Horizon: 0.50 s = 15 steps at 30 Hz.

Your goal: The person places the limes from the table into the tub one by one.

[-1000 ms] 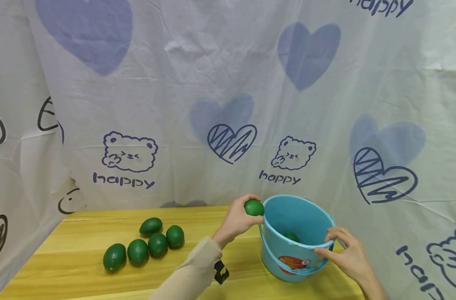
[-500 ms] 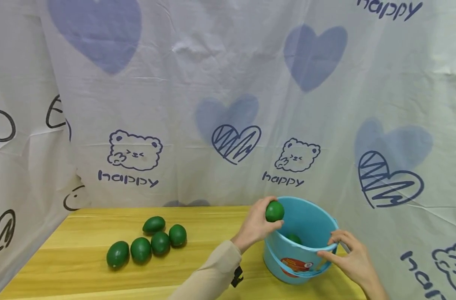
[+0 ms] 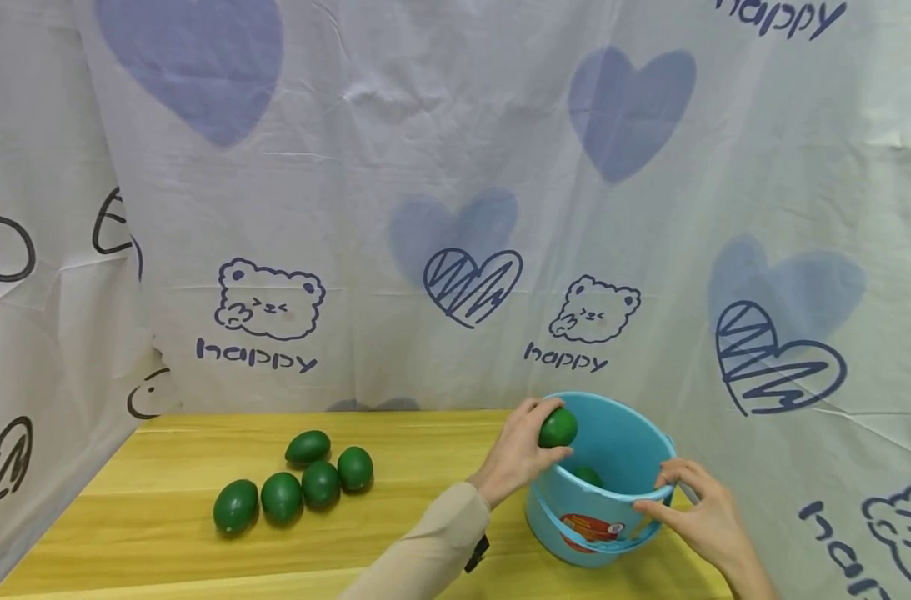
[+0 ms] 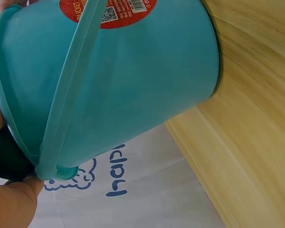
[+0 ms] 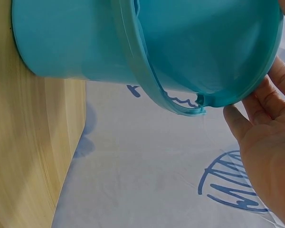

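Note:
My left hand [image 3: 517,446] grips a dark green avocado [image 3: 558,428] between thumb and fingers, over the left rim of a light blue bucket [image 3: 556,512]. In the left wrist view, that held avocado [image 4: 8,156] is right at the rim, with the thumb close beside the handle's end. My right hand [image 3: 704,515] pinches the bucket's right rim, the thumb on the near side. Inside the bucket another green avocado [image 3: 588,476] is partly visible; the bottom is otherwise hidden by the wall. The bucket's handle [image 5: 133,47] hangs down along its front.
Several avocados [image 3: 282,499] lie grouped on the left of the yellow wood-grain table [image 3: 162,558]. A pale cloth [image 3: 395,150] printed with hearts and bears hangs behind the table and along both sides.
My left hand has carried the avocado rightward, from outside the bucket's left rim to over its opening. The right hand keeps its hold on the rim. The view has shifted slightly.

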Each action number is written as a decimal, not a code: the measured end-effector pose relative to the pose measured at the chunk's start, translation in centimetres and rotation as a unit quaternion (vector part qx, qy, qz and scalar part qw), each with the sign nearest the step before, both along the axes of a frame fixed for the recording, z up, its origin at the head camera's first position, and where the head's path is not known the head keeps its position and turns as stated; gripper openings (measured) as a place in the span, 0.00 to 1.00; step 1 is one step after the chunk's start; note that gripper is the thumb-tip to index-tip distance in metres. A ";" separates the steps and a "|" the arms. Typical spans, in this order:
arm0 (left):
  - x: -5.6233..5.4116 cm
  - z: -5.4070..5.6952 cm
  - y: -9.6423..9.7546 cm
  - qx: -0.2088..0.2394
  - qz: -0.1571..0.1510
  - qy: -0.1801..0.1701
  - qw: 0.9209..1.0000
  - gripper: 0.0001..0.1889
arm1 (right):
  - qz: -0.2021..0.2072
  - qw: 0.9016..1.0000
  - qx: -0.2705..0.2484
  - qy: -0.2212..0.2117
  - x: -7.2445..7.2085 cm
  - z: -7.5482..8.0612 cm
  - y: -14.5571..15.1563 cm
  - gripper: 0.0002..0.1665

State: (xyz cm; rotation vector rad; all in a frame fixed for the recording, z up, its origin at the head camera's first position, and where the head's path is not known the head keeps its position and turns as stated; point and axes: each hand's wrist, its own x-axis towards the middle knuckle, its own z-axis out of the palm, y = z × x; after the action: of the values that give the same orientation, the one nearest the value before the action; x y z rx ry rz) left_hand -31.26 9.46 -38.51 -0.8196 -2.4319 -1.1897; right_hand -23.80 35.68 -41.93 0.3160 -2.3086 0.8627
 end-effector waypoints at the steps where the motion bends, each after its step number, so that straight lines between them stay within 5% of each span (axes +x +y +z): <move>1: 0.0 0.0 0.0 -0.001 0.000 -0.002 1.000 0.34 | 0.002 1.000 0.000 0.001 0.0 0.0 0.0 0.21; 15: 0.2 0.0 0.1 -0.002 0.010 -0.014 1.000 0.35 | 0.002 1.000 -0.005 -0.015 0.1 0.2 -0.1 0.20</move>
State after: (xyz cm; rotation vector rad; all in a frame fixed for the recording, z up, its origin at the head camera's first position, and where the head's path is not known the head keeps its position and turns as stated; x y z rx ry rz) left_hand -31.08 9.53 -38.50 -0.7820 -2.4591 -1.1978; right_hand -23.71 35.56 -41.76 0.3047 -2.3307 0.8867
